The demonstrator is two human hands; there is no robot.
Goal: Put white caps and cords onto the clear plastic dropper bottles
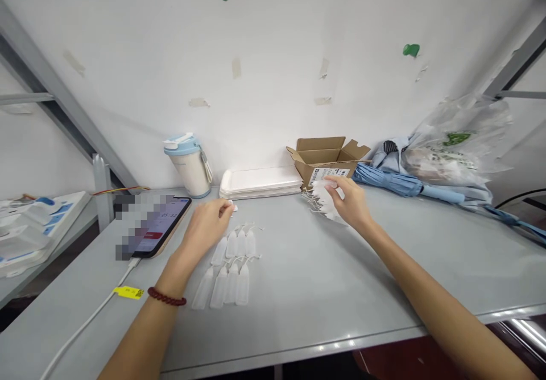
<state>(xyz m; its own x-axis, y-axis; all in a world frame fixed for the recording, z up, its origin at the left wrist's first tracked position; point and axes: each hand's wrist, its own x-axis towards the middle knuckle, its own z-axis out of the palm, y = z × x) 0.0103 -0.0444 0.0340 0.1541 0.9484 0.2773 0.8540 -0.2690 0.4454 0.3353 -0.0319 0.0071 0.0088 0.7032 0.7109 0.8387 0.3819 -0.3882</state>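
Several translucent white plastic tags (231, 283) with thin strings lie in two rows on the grey table. Just beyond these rows, my left hand (209, 221) is closed in a pinch, with a small white piece (232, 206) at its fingertips; most of that piece is hidden. On the right, a loose heap of similar stringed tags (326, 201) lies in front of an open cardboard box (326, 158). My right hand (352, 201) is over the heap, thumb and fingers pinching one translucent tag (330, 182).
A phone (164, 229) with a white cable (91, 318) lies at the left. Behind stand a tilted cup (190, 169) and a stack of white trays (262, 181). A blue umbrella (392, 181) and a plastic bag (460, 141) occupy the back right, against the wall.
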